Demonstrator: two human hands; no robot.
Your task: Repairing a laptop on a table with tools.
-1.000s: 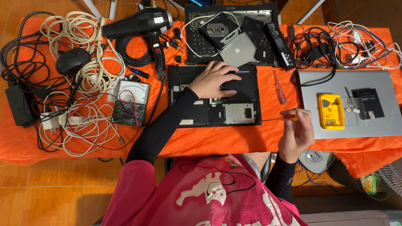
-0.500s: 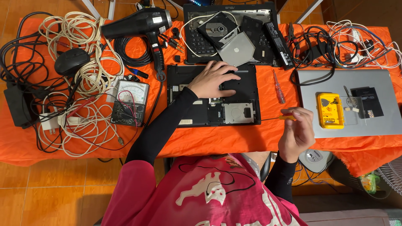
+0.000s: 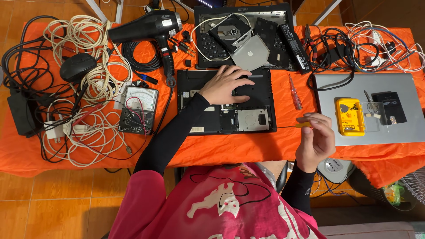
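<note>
My left hand [image 3: 225, 85] lies flat, fingers spread, on the upturned black laptop base [image 3: 226, 102] in the middle of the orange cloth. My right hand [image 3: 315, 141] hovers near the table's front edge, to the right of the base, and grips a thin screwdriver with a yellow handle [image 3: 303, 125]. Its shaft points left toward the base's lower right corner. A second screwdriver with a clear red handle [image 3: 295, 94] lies between the base and a closed silver laptop [image 3: 367, 108].
A black hair dryer [image 3: 148, 27], coiled white and black cables [image 3: 84, 84], a mouse [image 3: 78, 66] and an analog multimeter [image 3: 137, 109] fill the left side. Behind lie an opened laptop with a disc drive [image 3: 234, 33]. A yellow case [image 3: 349, 116] rests on the silver laptop.
</note>
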